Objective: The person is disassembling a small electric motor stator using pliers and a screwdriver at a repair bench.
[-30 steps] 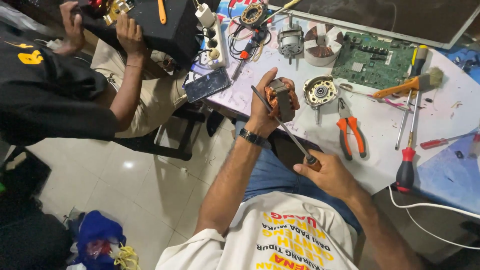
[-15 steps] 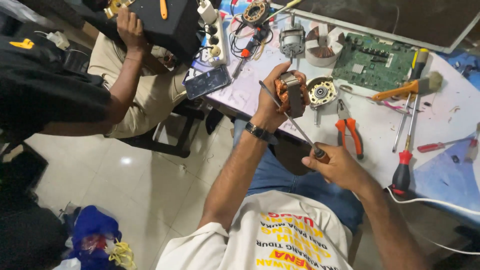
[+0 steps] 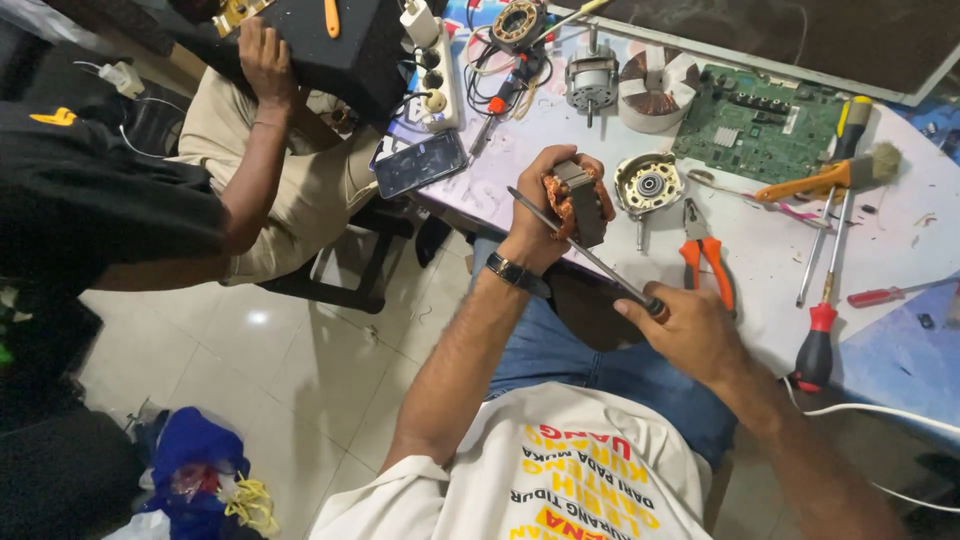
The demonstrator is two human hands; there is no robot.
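My left hand [image 3: 540, 205] grips a small motor stator [image 3: 577, 201] with copper windings, held just off the table's near edge. My right hand [image 3: 688, 330] holds a screwdriver [image 3: 585, 254] by its handle. Its long shaft runs up and left, and its tip lies against the stator beside my left fingers. A dark watch sits on my left wrist.
On the white table [image 3: 770, 250] lie orange pliers [image 3: 706, 262], a round motor cap [image 3: 647, 184], a green circuit board [image 3: 756, 122], a brush [image 3: 835, 175], red screwdrivers [image 3: 818, 340] and a phone [image 3: 420, 164]. Another person's hand [image 3: 265, 55] holds a black box [image 3: 345, 45] at upper left.
My left hand and the stator have shifted slightly toward the table, and the screwdriver has followed with its tip at the stator. The other person still holds the black box.
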